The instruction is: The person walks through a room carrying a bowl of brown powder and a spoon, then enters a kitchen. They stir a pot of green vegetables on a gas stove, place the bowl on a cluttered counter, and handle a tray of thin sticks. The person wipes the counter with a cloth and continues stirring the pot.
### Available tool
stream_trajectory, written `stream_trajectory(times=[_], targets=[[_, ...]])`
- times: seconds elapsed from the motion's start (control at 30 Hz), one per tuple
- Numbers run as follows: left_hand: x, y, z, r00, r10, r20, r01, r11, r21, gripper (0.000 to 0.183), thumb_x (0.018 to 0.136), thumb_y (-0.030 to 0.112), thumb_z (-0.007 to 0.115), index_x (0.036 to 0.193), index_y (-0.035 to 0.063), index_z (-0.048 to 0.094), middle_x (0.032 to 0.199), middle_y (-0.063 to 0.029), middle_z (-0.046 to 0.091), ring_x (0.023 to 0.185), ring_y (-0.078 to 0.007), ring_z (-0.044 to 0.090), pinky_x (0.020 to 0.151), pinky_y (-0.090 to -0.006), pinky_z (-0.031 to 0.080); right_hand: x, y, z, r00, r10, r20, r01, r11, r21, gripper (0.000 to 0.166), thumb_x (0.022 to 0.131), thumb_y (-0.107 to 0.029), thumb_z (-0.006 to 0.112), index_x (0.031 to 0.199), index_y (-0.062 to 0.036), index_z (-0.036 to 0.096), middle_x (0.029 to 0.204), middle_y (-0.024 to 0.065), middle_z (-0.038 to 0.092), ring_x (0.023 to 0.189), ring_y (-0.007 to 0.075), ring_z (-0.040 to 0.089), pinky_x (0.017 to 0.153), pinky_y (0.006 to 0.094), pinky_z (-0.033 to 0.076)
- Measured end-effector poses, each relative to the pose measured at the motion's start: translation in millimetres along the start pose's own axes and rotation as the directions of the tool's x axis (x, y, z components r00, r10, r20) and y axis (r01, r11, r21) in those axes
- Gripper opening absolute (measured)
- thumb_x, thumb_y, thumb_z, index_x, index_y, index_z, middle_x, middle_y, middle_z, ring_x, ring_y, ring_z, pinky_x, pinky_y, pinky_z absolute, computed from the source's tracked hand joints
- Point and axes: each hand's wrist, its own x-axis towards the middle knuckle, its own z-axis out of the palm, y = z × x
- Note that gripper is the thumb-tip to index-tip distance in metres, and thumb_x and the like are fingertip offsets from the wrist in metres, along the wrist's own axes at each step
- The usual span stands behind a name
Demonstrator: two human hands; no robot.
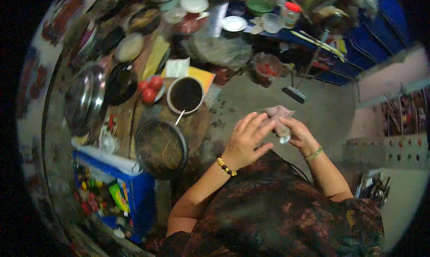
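My right hand (300, 134) grips a crumpled pinkish cloth (282, 115) above the floor, in front of my body. A small pale end sticks out below the cloth near the right thumb; what it is cannot be made out. My left hand (247, 141) is held beside the cloth with its back upward, fingers spread and thumb apart. Its fingertips overlap the cloth's edge in view; whether they touch it is unclear. To the left, a white-rimmed bowl of dark liquid (186, 94) stands on the wooden table (198, 129), with a light handle leaning over its rim.
Near the bowl are a dish of red tomatoes (149, 90) and a large dark round pan (161, 149). A blue box (141, 203) stands lower left. Beyond the hands, a broom (294, 93) rests on the floor. A red-lidded jar (291, 15) is at the back.
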Motion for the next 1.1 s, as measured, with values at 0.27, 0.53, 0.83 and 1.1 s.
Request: stream_trajectory(times=[0.27,0.53,0.83,1.1], targets=[[42,37,90,0.969,0.222,0.109,-0.228,0.973,0.044,0.064,0.064,0.038,0.068,0.123,0.0261,0.044,0.122,-0.0086,0.039,0.105,-0.0323,0.039,0.087,-0.0442,0.036,-59,-15,-9,0.988,-0.084,0.13,0.041,0.952,0.304,0.028,0.09,-0.021,0.04,0.109,-0.0028,0.051,0.103,0.0073,0.057,0.09,0.0143,0.057,0.074,0.0271,0.05],[75,90,159,0.922,0.384,0.044,-0.376,0.918,-0.122,0.057,0.057,0.024,0.071,0.112,0.0241,0.056,0.099,-0.0044,0.052,0.079,-0.0207,0.053,0.064,-0.0295,0.047,-130,-1,-104,0.927,-0.304,0.219,0.138,0.821,0.555,0.041,0.092,-0.033,0.032,0.113,-0.002,0.048,0.112,0.0103,0.054,0.098,0.0217,0.054,0.087,0.0375,0.043],[72,121,236,0.892,-0.374,0.254,0.45,0.679,-0.58,0.026,0.067,0.003,0.059,0.093,0.0038,0.056,0.087,-0.0056,0.058,0.08,-0.0142,0.056,0.071,-0.0252,0.044,-223,23,-218,0.949,-0.312,-0.043,0.313,0.916,0.251,0.042,0.09,-0.024,0.04,0.117,0.0077,0.043,0.113,0.0242,0.05,0.104,0.0297,0.051,0.088,0.0384,0.043],[35,127,280,0.774,-0.516,0.367,0.633,0.643,-0.431,0.019,0.071,0.011,0.056,0.089,0.0055,0.056,0.075,-0.0024,0.057,0.07,-0.0091,0.051,0.064,-0.0241,0.043,-276,56,-302,0.867,-0.342,-0.363,0.444,0.861,0.249,0.028,0.089,-0.015,0.042,0.109,0.0031,0.049,0.105,0.0169,0.057,0.093,0.0223,0.058,0.081,0.032,0.047]])
